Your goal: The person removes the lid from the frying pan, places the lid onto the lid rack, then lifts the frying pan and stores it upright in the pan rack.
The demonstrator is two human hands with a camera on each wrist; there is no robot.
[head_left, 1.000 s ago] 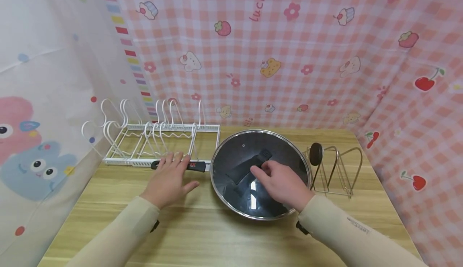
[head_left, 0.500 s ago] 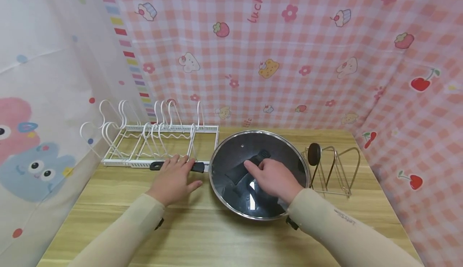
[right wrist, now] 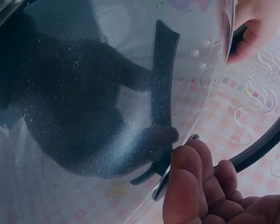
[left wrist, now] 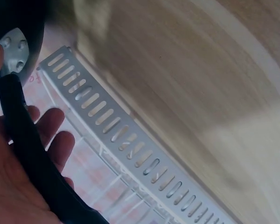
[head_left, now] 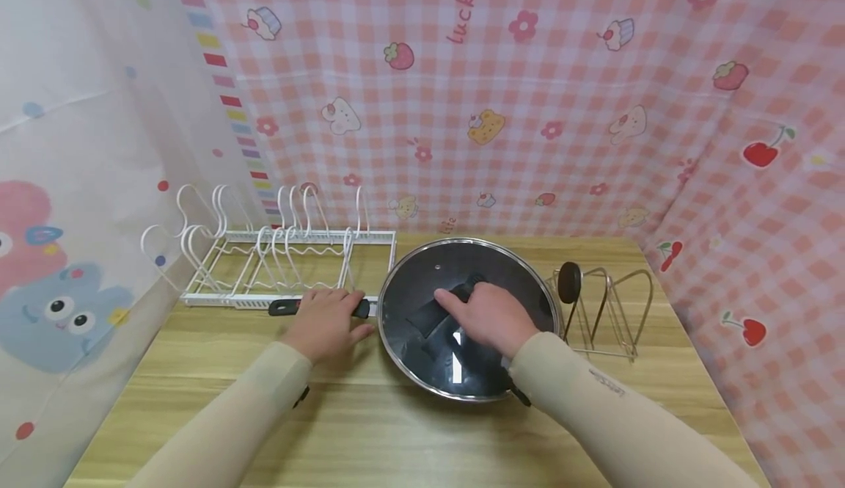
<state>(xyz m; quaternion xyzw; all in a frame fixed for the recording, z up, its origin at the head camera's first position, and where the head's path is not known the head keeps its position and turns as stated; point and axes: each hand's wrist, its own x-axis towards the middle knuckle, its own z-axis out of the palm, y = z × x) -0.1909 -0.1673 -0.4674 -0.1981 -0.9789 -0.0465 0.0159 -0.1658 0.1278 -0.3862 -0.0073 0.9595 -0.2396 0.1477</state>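
Observation:
A dark pan (left wrist: 32, 28) sits on the table under a round glass lid (head_left: 455, 381) with a steel rim. My left hand (head_left: 323, 319) grips the pan's long black handle (head_left: 282, 307), which crosses the palm in the left wrist view, fingers bent round its far side. My right hand (head_left: 491, 319) is over the lid, holding its black arched handle (head_left: 425, 318). Seen from the right wrist, the curled fingers (right wrist: 184, 186) are beneath the arch (right wrist: 261, 147), close to the glass. Part of the lid handle is hidden by the hand in the head view.
Behind the left hand stands a white wire rack (head_left: 317, 235) with several looped dividers, its front rail close to the pan handle. Right of the pan is a metal wire rack (head_left: 650, 297) with a black round disc (head_left: 570, 282). Patterned cloth (head_left: 528, 92) hangs behind the wooden table (head_left: 422, 451).
My left hand has shifted slightly right along the pan handle, its fingers going from spread to curled. My right hand has moved forward and left, closing on the lid handle.

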